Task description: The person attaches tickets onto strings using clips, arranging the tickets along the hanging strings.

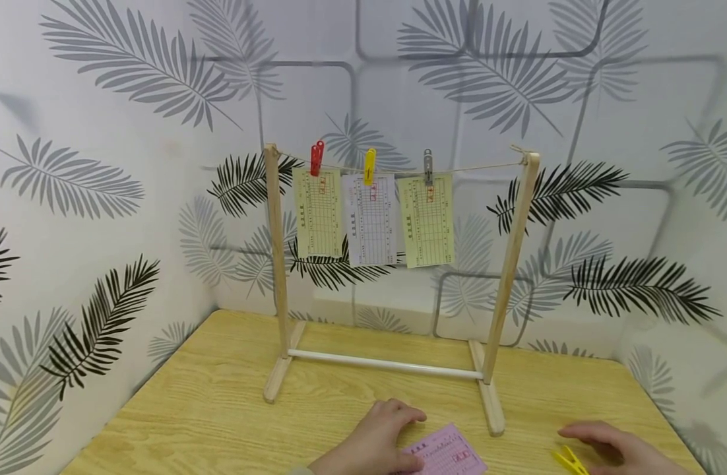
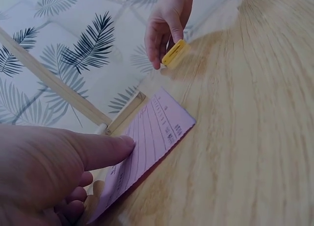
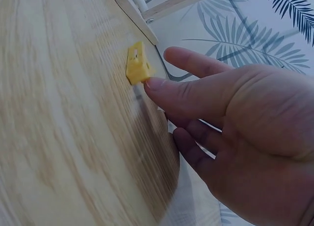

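A pink printed slip (image 1: 443, 453) is at the front of the table, and my left hand (image 1: 375, 439) is at its left edge. The thumb (image 2: 105, 148) overlaps the slip in the left wrist view, while the fingers stay beyond its edge. To the right, my right hand (image 1: 621, 448) is beside a yellow clothespin (image 1: 570, 460). In the right wrist view the thumb tip is right at the clothespin (image 3: 139, 64), and the index finger (image 3: 194, 62) stands apart from it.
A wooden rack (image 1: 277, 264) with a string (image 1: 488, 166) stands behind the hands. Three slips hang from it: one yellowish (image 1: 318, 218) under a red clothespin (image 1: 317, 158), a white one (image 1: 371, 224) under a yellow one, another yellowish (image 1: 427, 227) under a grey one. A patterned wall rises behind.
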Demonstrator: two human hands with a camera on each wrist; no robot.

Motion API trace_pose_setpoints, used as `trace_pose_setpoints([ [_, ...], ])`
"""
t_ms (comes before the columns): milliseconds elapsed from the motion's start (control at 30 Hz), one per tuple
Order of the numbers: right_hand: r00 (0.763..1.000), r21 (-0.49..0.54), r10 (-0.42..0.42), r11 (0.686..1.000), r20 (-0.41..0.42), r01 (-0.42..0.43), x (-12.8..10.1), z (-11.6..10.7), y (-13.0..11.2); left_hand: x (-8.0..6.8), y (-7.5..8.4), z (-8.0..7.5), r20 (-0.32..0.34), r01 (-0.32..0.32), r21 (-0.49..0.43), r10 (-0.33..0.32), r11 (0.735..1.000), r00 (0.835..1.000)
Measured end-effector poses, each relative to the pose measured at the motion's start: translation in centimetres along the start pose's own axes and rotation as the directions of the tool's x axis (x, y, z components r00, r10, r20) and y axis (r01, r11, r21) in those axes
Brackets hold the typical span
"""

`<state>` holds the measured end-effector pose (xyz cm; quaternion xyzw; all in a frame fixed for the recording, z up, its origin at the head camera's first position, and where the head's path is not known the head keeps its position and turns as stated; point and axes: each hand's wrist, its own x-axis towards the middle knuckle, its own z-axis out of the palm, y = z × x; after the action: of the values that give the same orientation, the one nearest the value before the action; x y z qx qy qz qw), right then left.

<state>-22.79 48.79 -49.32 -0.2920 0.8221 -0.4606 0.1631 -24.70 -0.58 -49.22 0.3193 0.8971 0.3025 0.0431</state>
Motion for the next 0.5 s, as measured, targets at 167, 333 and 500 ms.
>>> trace_pose_setpoints([
  [167, 1.000, -0.012, -0.007, 1.000, -0.004, 0.007, 0.25, 0.30, -0.14, 0.02, -0.21, 0.10, -0.024, 0.011, 0.006, -0.011, 1.000, 1.000],
  [333, 0.999, -0.056, -0.031, 0.998, -0.033, 0.029, 0.60, 0.70, -0.03, 0.03, -0.32, 0.09, -0.035, 0.017, 0.000, -0.017, 1.000, 0.999],
  [500, 0.998, -0.136, -0.033, 0.990, -0.060, 0.025, 0.97, 0.99, -0.03, -0.08, -0.36, 0.05, -0.032, -0.001, 0.011, 0.001, 1.000, 0.999],
])
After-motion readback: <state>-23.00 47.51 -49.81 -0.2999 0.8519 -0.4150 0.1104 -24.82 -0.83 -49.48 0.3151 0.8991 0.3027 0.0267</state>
